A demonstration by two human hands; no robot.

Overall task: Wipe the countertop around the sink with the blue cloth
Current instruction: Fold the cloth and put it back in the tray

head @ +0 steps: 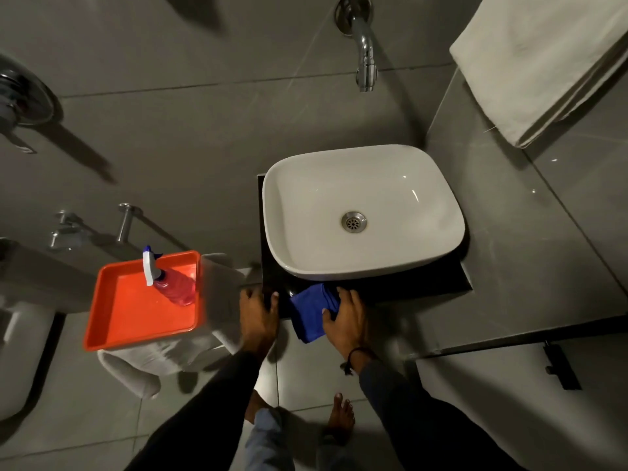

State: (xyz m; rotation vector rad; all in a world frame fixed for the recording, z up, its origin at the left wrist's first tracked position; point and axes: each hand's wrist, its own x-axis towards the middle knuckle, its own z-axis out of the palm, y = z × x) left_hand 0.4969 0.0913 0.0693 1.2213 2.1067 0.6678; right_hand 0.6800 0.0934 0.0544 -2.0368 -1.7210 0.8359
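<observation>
A white basin (360, 185) sits on a small black countertop (418, 283). A folded blue cloth (311, 309) lies on the counter's front edge, just in front of the basin, hanging slightly over. My right hand (346, 317) is pressed flat on the cloth's right side, thumb and fingers around it. My left hand (256, 312) grips the counter's front left corner, fingers curled over the edge.
An orange tray (112, 321) with a pink spray bottle (170, 280) rests on a white stool to the left. A chrome tap (365, 56) juts from the wall above the basin. A white towel (543, 62) hangs at upper right. My bare feet stand on the tiled floor below.
</observation>
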